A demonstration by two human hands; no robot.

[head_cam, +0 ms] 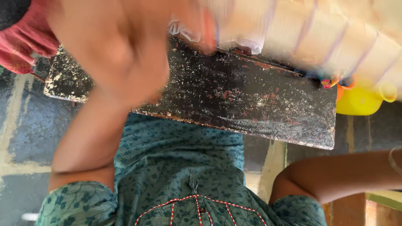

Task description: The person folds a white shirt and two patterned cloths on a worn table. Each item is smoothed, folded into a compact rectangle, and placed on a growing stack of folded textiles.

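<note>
Closest to the lens is my left hand (pixel 125 58), raised so near that it is only a blur. I cannot tell whether its fingers are curled or spread, though its far side seems to meet the edge of the cloth.

Under it is the long dark wooden board (pixel 251 96), scuffed and flecked with white and reddish specks, lying across in front of my teal patterned shirt (pixel 180 167).

The cream cloth with thin purple stripes (pixel 318 37) hangs over the board's far edge at the upper right, also blurred. I judge it soft, light and limp (it will sag and slide rather than keep its shape), so it is best pinched at a hem or a gathered fold, not flat in the middle. It is not fragile, but it could snag on the rough board.

My right forearm (pixel 343 173) runs out past the right edge below the board, with a thin bangle (pixel 393 161) on it. That hand is out of sight, so I can say nothing of its fingers.

A red checked cloth (pixel 25 42) sits at the upper left, beyond the board's left end. A yellow plastic jug (pixel 360 100) stands just beyond the board's right end, beneath the striped cloth. A small crumpled white scrap of fabric (pixel 184 30) lies at the board's far edge, just beside my left hand.
</note>
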